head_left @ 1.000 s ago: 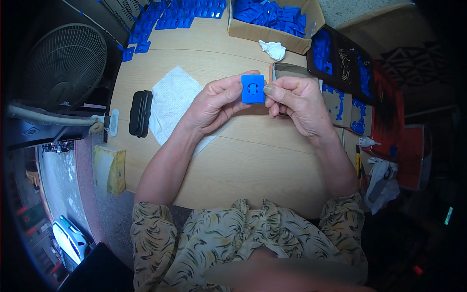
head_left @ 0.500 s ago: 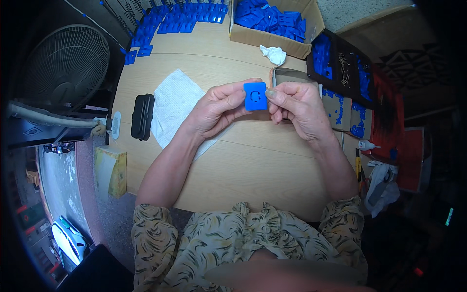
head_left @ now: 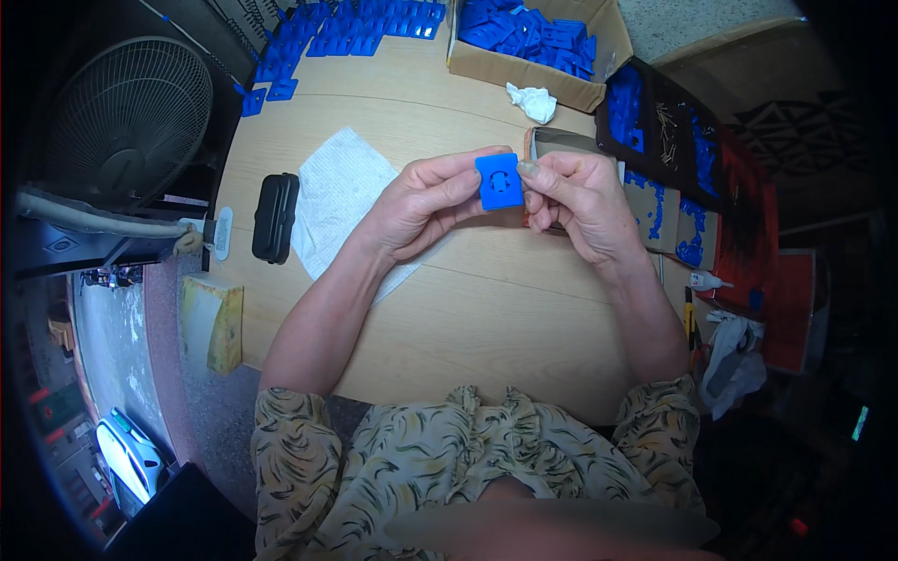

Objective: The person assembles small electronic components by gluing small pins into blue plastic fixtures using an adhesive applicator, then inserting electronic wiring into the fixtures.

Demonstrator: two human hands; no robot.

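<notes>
Over the last second the blue plate (head_left: 499, 180) barely shifted, held above the surface (head_left: 486, 309) right of the cloth (head_left: 339, 201), left hand (head_left: 423, 203) pinching its left edge, right hand (head_left: 575, 201) pinching its right.

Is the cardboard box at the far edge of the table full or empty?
Nearly full: the open cardboard box holds a heap of blue plastic pieces up to its rim.
</notes>
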